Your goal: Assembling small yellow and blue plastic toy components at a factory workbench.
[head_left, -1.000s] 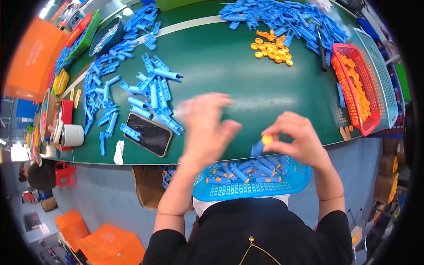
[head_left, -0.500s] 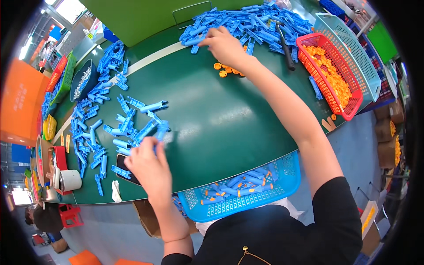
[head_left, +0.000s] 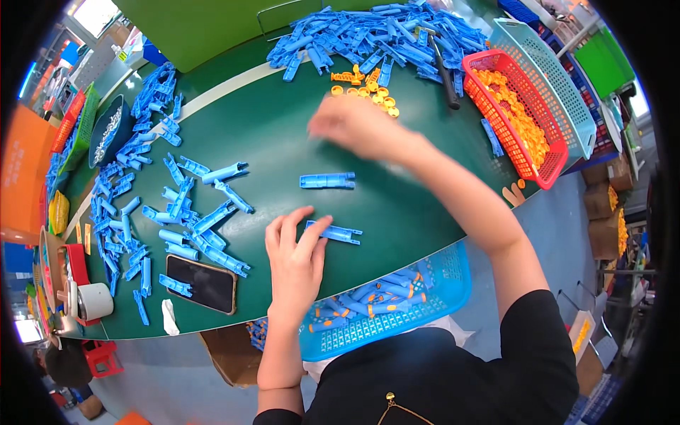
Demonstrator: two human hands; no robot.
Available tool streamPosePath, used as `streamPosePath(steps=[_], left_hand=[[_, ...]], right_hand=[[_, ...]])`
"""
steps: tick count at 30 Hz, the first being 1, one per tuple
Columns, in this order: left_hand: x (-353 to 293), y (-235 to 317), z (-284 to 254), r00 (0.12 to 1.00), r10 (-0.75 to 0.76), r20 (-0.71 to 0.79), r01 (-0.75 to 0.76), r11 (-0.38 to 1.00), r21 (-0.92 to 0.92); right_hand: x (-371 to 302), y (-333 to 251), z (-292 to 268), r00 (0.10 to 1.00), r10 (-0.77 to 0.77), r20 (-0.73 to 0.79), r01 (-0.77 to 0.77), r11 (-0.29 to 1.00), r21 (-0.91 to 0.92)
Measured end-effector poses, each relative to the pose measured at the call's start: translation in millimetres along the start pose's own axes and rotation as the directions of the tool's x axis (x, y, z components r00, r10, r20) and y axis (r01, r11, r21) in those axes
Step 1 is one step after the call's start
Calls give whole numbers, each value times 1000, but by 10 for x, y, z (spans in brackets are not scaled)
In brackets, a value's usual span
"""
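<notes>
A blue shell (head_left: pixel 343 234) lies under your left hand (head_left: pixel 293 251)'s fingers, perhaps for steadying. I can't tell their grip, nor your blurred right hand (head_left: pixel 361 129)'s.

I'd call this a factory assembly workshop: over the feed I see a long green table (head_left: pixel 283 142) bearing a big heap of near-identical blue plastic parts (head_left: pixel 382 35), with small orange pieces (head_left: pixel 524 127) filling a red mesh basket (head_left: pixel 545 117). A black-handled tool (head_left: pixel 446 81) lies beside the heap, and brown cartons (head_left: pixel 605 234) stand stacked at right.
</notes>
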State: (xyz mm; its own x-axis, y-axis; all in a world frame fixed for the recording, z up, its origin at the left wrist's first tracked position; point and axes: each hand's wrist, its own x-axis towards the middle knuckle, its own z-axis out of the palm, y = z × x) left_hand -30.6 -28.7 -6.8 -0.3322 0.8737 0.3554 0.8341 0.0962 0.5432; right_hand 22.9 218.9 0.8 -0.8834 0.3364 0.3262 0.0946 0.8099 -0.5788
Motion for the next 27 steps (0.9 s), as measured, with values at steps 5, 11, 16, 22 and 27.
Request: streamPosePath(steps=[5,11,16,22,27], left_hand=[[-228,187,106,1000,-11,-8,11,995,96],[-193,222,234,988,-140,-67,148,978,148],[-131,188,344,988,-138,-70,148,977,155],[-136,128,173,992,8,128,2,997,-75],[-71,125,154,994,29,103,-11,986,-164]], right_hand=[[365,671,-373,980,62,-187,-142,880,-452],[462,845,-315,990,42,-135,-100,881,-462],[388,748,-295,971,-93,-218,-25,875,-483],[-483,-155,-277,919,382,97,-387,834,394],[-972,-268,-100,894,437,-96,-398,876,273]])
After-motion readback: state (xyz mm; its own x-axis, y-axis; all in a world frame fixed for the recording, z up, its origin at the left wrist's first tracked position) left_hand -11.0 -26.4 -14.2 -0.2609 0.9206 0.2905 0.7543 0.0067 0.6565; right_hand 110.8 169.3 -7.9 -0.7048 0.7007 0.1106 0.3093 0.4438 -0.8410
